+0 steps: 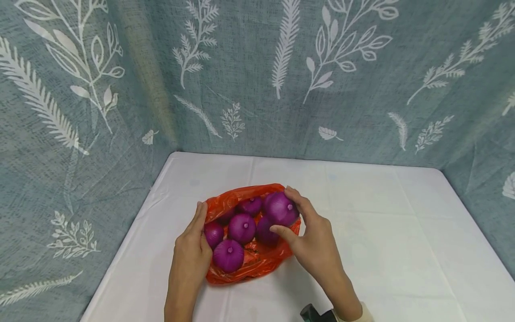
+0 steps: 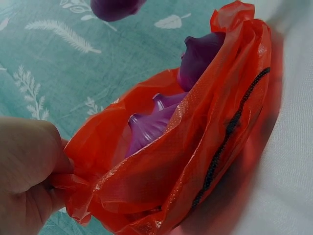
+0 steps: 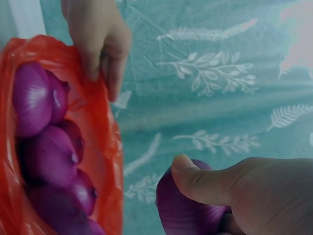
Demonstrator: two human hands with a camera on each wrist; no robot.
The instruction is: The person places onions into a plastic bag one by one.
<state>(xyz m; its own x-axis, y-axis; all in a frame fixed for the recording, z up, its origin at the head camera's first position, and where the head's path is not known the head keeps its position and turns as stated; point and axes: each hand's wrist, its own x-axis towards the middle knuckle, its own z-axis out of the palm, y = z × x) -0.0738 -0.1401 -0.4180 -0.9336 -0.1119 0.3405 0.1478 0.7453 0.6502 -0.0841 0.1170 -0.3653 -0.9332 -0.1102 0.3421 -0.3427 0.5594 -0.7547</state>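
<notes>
A red plastic bag (image 1: 263, 267) lies spread at the mouth, with several purple onions (image 1: 242, 228) inside. At its left edge my left hand (image 1: 188, 252) pinches the plastic between thumb and fingers, which the left wrist view shows at the gathered rim (image 2: 80, 196). My right hand (image 1: 318, 241) holds a larger onion (image 1: 280, 209) over the bag's right side, thumb on the near side and fingers behind. From the right wrist, that onion (image 3: 183, 210) appears apart from the bag. Its underside is partly hidden by the hand.
A white cloth covers the table (image 1: 382, 232) under the bag. Teal curtains (image 1: 249, 80) with white leaf prints hang behind and at both sides. A dark wrist-worn device (image 1: 318, 314) shows at the right forearm.
</notes>
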